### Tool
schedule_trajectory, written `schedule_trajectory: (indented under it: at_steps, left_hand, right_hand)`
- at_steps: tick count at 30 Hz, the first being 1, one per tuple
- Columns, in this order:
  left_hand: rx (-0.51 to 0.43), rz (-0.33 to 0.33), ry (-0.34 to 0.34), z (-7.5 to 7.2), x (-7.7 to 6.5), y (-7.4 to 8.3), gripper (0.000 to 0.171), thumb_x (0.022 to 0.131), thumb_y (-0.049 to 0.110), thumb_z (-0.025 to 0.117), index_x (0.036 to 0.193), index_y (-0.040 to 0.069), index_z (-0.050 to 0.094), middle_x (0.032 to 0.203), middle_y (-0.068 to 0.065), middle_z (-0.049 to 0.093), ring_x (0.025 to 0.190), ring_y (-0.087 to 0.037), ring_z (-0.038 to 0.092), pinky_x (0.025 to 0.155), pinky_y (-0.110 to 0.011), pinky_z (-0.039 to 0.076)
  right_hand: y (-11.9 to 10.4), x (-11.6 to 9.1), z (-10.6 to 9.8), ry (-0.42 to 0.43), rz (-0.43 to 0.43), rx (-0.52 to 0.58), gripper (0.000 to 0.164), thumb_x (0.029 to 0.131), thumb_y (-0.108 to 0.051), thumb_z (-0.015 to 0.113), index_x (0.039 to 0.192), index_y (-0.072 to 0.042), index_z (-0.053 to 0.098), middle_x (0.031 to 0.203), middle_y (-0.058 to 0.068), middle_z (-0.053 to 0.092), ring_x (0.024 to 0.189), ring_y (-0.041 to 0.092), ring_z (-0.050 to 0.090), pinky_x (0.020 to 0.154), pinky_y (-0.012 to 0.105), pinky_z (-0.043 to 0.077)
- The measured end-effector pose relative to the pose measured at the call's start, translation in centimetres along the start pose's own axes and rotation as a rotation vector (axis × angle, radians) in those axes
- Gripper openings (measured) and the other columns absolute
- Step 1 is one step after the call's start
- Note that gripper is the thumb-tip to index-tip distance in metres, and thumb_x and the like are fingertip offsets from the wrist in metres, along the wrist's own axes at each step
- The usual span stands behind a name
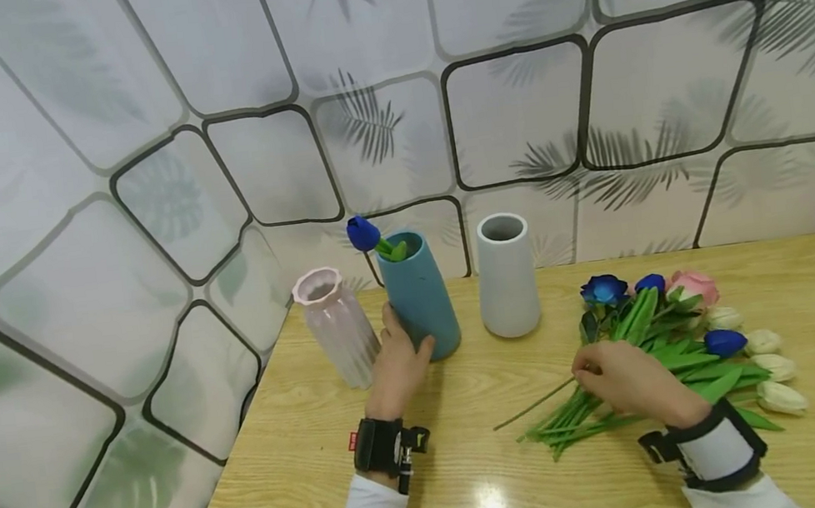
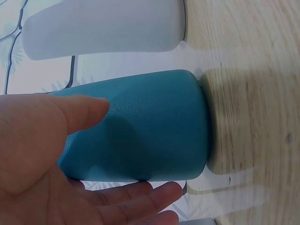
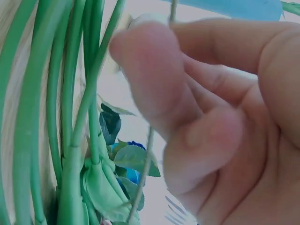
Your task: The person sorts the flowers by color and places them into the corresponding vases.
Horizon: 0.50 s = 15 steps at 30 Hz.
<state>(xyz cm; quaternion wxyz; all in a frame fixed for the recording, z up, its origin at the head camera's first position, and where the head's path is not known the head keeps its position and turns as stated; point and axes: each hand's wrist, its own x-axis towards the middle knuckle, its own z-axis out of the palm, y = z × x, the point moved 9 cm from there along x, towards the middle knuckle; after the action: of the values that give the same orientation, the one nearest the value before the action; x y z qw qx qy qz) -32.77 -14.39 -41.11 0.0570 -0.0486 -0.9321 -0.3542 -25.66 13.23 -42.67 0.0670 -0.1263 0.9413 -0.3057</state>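
A teal vase [image 1: 422, 302] stands upright with one blue tulip [image 1: 363, 234] leaning out of its mouth. My left hand [image 1: 399, 365] touches its lower left side, thumb at the front and fingers extended along it, also in the left wrist view, where the vase [image 2: 150, 126] fills the middle. Over the flower pile, my right hand [image 1: 629, 380] pinches a thin stem [image 1: 534, 405] between thumb and fingertips. In the right wrist view this stem [image 3: 146, 171] passes behind the fingers towards dark leaves and a blue rose, which in the head view [image 1: 603, 289] lies at the pile's top.
A pinkish ribbed vase [image 1: 340, 329] stands left of the teal one, a white vase [image 1: 506, 276] to its right. Beside the right hand lie white tulips [image 1: 780, 397], a blue tulip [image 1: 725, 342] and a pink rose [image 1: 694, 288]. A patterned curtain [image 1: 520, 115] hangs behind the wooden table [image 1: 479, 480].
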Motion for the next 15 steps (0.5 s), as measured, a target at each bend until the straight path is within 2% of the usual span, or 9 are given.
schedule_trajectory:
  at_steps: [5,9,12,15]
  left_hand:
    - [0.003,0.005,-0.004,0.0,0.0,0.0,0.088,0.1,0.027,0.061,0.156,-0.004,0.0,0.145,-0.041,0.033,0.11,-0.051,0.059,0.086,-0.057,0.053]
    - [0.004,0.007,-0.006,0.1,0.0,0.0,0.088,0.1,0.028,0.06,0.156,-0.003,-0.001,0.146,-0.041,0.033,0.108,-0.05,0.06,0.084,-0.056,0.054]
    - [0.004,0.0,-0.007,0.1,0.0,-0.1,0.089,0.1,0.028,0.061,0.157,-0.002,-0.001,0.147,-0.04,0.033,0.111,-0.05,0.059,0.085,-0.056,0.053]
    - [0.004,-0.005,-0.008,0.1,0.0,-0.1,0.088,0.1,0.027,0.061,0.156,-0.003,0.001,0.147,-0.041,0.032,0.115,-0.051,0.056,0.088,-0.058,0.052]
  right_hand:
    - [-0.3,-0.1,-1.4,0.163,0.014,0.05,0.019,0.099,-0.014,0.057,0.104,-0.002,0.072,0.075,0.003,0.066,0.052,0.013,0.056,0.052,0.03,0.046]
    - [0.2,-0.3,-2.2,0.312,0.084,0.154,0.028,0.101,-0.021,0.057,0.111,0.002,0.07,0.076,0.01,0.069,0.056,0.017,0.063,0.051,0.031,0.047]
    - [0.8,-0.5,-2.5,0.409,0.123,0.311,0.037,0.102,-0.027,0.057,0.12,0.005,0.066,0.094,0.02,0.073,0.061,0.018,0.068,0.052,0.031,0.051]
    - [1.6,-0.6,-2.1,0.455,0.172,0.546,0.043,0.102,-0.031,0.057,0.127,0.004,0.061,0.11,0.024,0.07,0.067,0.015,0.071,0.058,0.032,0.058]
